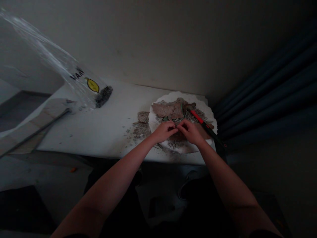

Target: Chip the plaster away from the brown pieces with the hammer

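- Left hand (163,131) and right hand (190,132) meet fingertip to fingertip over the near half of a white round plate (173,97).
- Grip: on both hands the fingers are curled in and pinched toward each other. Anything held between the tips is too small and too dark to make out.
- Directly under and just beyond the grip lies the rubble pile (184,116), grey-brown crumbs and chips spread across the plate.
- Beyond the left grip is 1 mesh-backed slab (167,110), flat and largely whole. A small green bit sits at its near edge.
- Outside the left grip, off the plate, are 1 smaller mesh piece (143,116) and loose crumbs (137,130) on the white surface (99,125).
- Just right of the right grip is a hammer (198,117) with a red handle. It lies slantwise on the plate with its head among the rubble and no hand on it.
- Far left of the grip, a clear plastic bag (74,72) hangs in the air, with dark granules (104,94) at its low end.
- Progress, as a judgement: much of the material is already broken small, and the hands are working through the fines. The big slab and the smaller piece look unbroken, and the spill on the surface is not gathered.
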`<move>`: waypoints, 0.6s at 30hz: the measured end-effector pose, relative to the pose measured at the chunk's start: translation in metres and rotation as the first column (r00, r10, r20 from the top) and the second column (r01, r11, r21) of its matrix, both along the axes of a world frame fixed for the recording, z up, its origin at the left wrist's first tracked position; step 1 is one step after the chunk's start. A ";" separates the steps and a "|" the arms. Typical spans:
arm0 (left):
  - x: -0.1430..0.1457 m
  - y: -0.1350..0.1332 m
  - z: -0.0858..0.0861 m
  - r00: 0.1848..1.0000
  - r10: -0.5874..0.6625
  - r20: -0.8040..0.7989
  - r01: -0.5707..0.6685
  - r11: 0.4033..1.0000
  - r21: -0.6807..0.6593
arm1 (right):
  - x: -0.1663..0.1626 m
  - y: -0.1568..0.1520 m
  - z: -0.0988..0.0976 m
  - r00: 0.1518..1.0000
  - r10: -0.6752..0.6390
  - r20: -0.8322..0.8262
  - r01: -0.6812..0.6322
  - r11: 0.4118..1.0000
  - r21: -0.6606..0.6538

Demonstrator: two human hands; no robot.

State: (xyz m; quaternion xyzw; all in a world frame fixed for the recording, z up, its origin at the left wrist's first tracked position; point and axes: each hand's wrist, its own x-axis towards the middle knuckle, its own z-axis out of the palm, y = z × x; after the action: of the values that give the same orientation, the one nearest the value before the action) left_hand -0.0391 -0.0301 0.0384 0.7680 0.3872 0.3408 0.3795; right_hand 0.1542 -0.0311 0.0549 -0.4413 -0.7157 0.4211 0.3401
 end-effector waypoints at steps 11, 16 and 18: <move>-0.002 0.002 -0.002 0.980 0.193 0.044 -0.181 0.964 -0.194 | 0.040 0.037 -0.022 0.923 -0.091 0.373 -0.028 0.953 0.302; -0.003 0.004 -0.005 0.955 0.289 0.060 -0.240 0.879 -0.412 | 0.034 0.033 -0.020 0.782 -0.078 0.618 -0.144 0.943 0.301; -0.002 0.004 -0.006 0.949 0.306 0.077 -0.242 0.862 -0.444 | 0.031 0.031 -0.016 0.715 -0.086 0.694 -0.180 0.936 0.302</move>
State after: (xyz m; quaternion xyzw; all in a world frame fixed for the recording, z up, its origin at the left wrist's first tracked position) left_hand -0.0415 -0.0261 0.0329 0.5755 0.5295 0.3528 0.5138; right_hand 0.1855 -0.0003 0.0389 -0.4809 -0.8646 0.0990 0.1069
